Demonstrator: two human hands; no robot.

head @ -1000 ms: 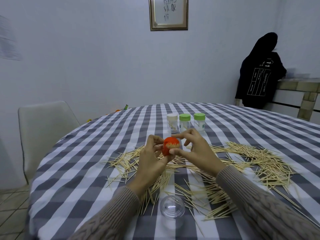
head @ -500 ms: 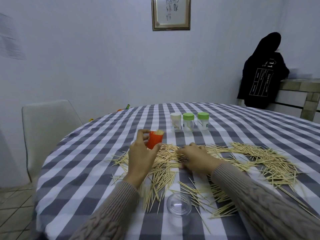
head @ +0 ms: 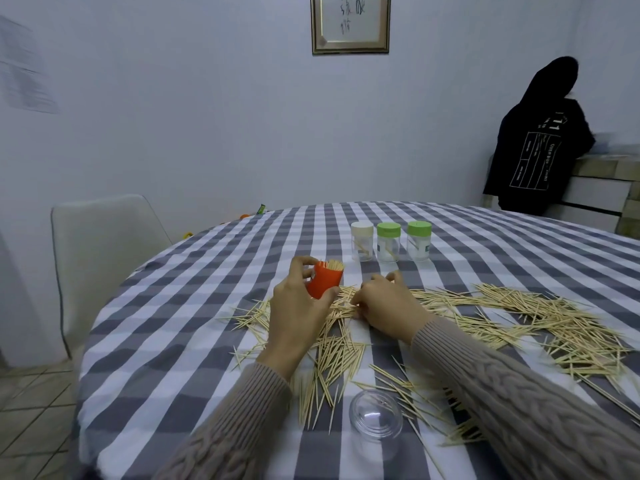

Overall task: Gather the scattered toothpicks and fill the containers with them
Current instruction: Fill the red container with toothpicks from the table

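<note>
My left hand (head: pixel 298 306) grips an orange container (head: pixel 325 280) just above the table, tilted, with toothpick tips showing at its open mouth. My right hand (head: pixel 384 303) rests on the pile of scattered toothpicks (head: pixel 502 313), its fingers curled down among them; I cannot see whether it pinches any. Loose toothpicks spread across the checked tablecloth (head: pixel 180 341) from the middle to the right. A clear cap (head: pixel 375 419) lies near the front edge. Three small jars stand behind: one with a white lid (head: pixel 362 240) and two with green lids (head: pixel 388 242) (head: pixel 419 240).
A white chair (head: pixel 100 258) stands at the table's left. A person in a dark hooded top (head: pixel 540 140) stands at a counter at the far right. A framed picture (head: pixel 350 22) hangs on the wall.
Both hands were together at the orange container a second ago. My right hand has dropped onto the toothpick pile, and my left hand has carried the container lower and to the left.
</note>
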